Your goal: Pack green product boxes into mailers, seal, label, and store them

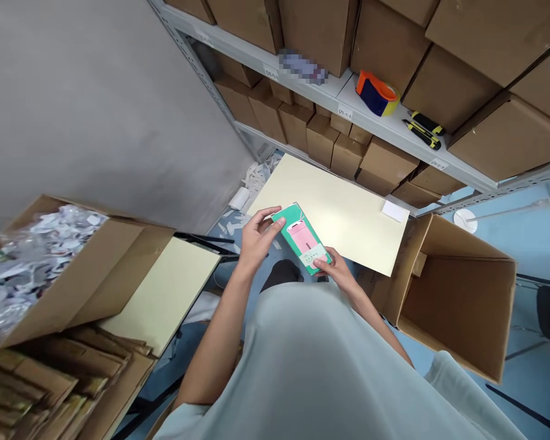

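A flat green product box point(301, 237) with a picture of a pink device on its front is held in front of my body. My left hand point(256, 238) grips its upper left corner, thumb on the front face. At the lower right end, my right hand point(337, 269) is closed on the box, its thumb also over the front. The box is tilted, and its back side is hidden. Beyond it lies a pale yellow tabletop point(334, 208), with a small white block point(395, 211) near its right end.
An open cardboard box point(458, 299) stands at right. Shelves point(321, 98) ahead hold cartons, a tape dispenser point(376, 93) and yellow-black utility knives point(424, 131). At left are a carton of plastic and paper scraps point(50, 256) and folded cardboard point(64, 379).
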A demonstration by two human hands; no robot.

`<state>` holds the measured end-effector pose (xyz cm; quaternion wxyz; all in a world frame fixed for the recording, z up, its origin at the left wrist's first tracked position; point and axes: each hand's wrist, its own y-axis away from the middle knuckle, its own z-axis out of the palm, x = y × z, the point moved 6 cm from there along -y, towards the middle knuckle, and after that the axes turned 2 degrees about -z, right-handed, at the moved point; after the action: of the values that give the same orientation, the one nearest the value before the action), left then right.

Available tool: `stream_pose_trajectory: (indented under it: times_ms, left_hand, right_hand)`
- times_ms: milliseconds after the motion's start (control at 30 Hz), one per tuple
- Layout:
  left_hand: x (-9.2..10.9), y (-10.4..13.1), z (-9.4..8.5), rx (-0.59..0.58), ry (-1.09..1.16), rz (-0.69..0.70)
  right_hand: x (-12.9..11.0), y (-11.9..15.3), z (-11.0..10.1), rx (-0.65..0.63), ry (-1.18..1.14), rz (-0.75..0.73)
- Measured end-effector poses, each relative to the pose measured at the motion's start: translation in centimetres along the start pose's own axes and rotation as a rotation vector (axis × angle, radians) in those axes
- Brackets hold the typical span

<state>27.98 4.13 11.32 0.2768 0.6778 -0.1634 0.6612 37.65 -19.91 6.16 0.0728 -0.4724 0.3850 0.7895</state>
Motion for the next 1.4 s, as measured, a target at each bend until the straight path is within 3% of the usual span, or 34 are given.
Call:
stream_pose_trajectory:
  times_ms: [200,400,533,667,833,1100,1300,1400]
  left_hand:
    - [-0.2,-7.4,-1.8,-0.081,0.020,-0.020]
    - [2.5,-14.9,-3.5,-0.234,0.071,-0.001]
    - [4.5,-18.0,-3.2,-0.380,0.063,0.048]
    - [4.5,-19.6,-2.1,-0.471,0.072,0.034]
    - [3.9,-20.0,-0.2,-0.506,0.085,0.010]
    - [5.0,-19.3,5.1,-0.522,0.013,0.120]
    - [4.9,-18.6,9.5,-0.427,-0.164,0.168]
    - [4.7,-18.0,11.3,-0.377,-0.273,0.212]
  right_hand:
    - [-2.2,-4.2,3.8,0.065,0.034,-0.009]
    - [-5.1,-7.5,9.1,0.212,0.011,-0.103]
    - [-5.9,-8.1,11.9,0.307,-0.026,-0.136]
    - [-5.6,-8.5,12.9,0.405,-0.045,-0.131]
    - [-5.7,-8.6,11.8,0.438,-0.039,-0.118]
    - [-6.6,-9.2,7.0,0.366,-0.004,-0.146]
    - [-7.0,-10.5,2.7,0.532,0.309,-0.166]
    - [-6.9,-11.0,1.5,0.546,0.417,-0.143]
